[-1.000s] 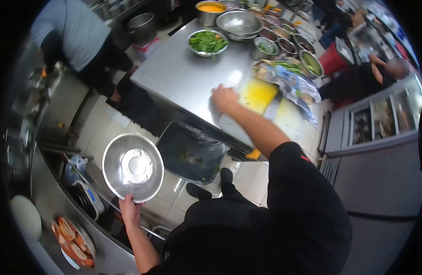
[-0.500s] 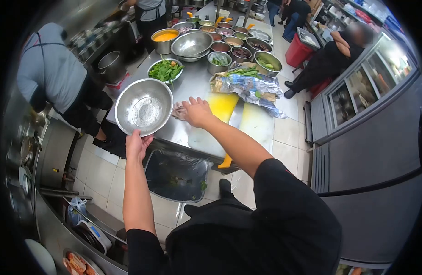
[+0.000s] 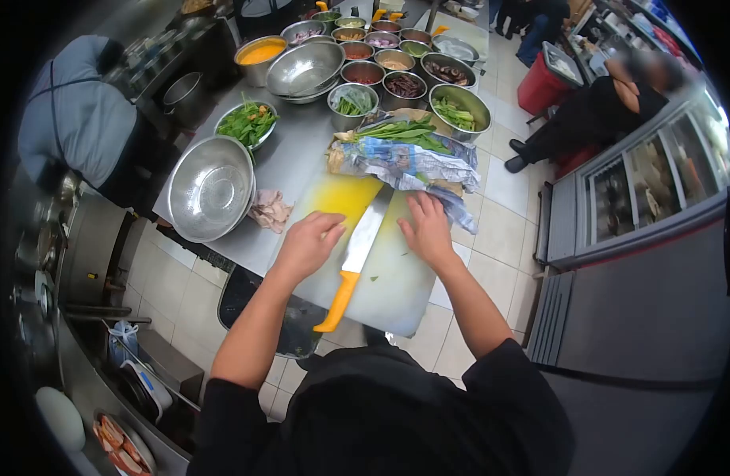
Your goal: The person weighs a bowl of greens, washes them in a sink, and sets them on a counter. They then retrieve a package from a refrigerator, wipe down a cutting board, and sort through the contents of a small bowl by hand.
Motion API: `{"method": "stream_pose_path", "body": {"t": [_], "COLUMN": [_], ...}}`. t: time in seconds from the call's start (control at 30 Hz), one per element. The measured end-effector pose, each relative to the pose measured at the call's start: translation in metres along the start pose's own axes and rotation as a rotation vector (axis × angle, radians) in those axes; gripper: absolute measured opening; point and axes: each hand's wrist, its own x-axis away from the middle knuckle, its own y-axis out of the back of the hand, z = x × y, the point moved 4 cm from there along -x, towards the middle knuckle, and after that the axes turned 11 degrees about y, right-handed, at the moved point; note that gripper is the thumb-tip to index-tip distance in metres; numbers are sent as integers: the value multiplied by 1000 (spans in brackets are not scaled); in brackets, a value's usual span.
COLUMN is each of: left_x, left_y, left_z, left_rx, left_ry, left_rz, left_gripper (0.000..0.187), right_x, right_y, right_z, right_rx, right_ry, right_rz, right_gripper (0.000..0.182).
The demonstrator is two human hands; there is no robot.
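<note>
A large knife (image 3: 360, 252) with a yellow handle lies across the white cutting board (image 3: 401, 295), its handle over the near edge. My left hand (image 3: 308, 244) hovers left of the blade, fingers loosely curved and holding nothing. On the blade's other side my right hand (image 3: 426, 230) is empty, fingers apart, close to the crumpled newspaper wrap (image 3: 413, 163). Leafy greens (image 3: 405, 133) lie in that wrap. Left of my left hand are a crumpled pinkish cloth (image 3: 270, 209) and a wide metal bowl (image 3: 210, 190), tilted toward me at the table's edge.
Several metal pots of ingredients (image 3: 405, 85) fill the table's far end. A bowl of green leaves (image 3: 247, 123) sits behind the metal bowl. Below the table edge is a black-lined bin (image 3: 242, 293). One person (image 3: 83, 119) bends at the left; another (image 3: 595, 119) is at the right.
My left hand has let go of the metal bowl, now resting on the table, and moved right. My right hand has left the cloth and moved right across the board. The knife is now uncovered.
</note>
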Motion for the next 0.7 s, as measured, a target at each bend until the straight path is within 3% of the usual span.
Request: {"method": "stream_pose_path", "body": {"t": [0.07, 0.17, 0.2, 0.3, 0.47, 0.6, 0.7], "left_x": [-25, -52, -65, -99, -154, -182, -189], "left_y": [-22, -46, -50, -39, -44, -49, -55], "left_z": [-26, -52, -54, -77, -65, -50, -47], "left_rx": [-135, -270, -325, -403, -681, -745, -805], "left_ry": [-75, -270, -260, -281, -200, -146, -183], "left_rz": [74, -100, -108, -296, -154, -77, -109], "left_gripper": [33, 35, 51, 69, 86, 90, 87], "right_x": [-2, -16, -23, -48, -93, -125, -135], "right_y": [8, 22, 26, 35, 36, 43, 31], "right_z": [-5, -14, -18, -29, -49, -63, -76], "right_rx": [42, 42, 69, 153, 304, 340, 373], "right_ry": [125, 196, 229, 311, 363, 426, 472], "right_rz": [-136, -166, -174, -185, -136, -50, -46], "right_gripper": [65, 73, 75, 81, 92, 88, 71]}}
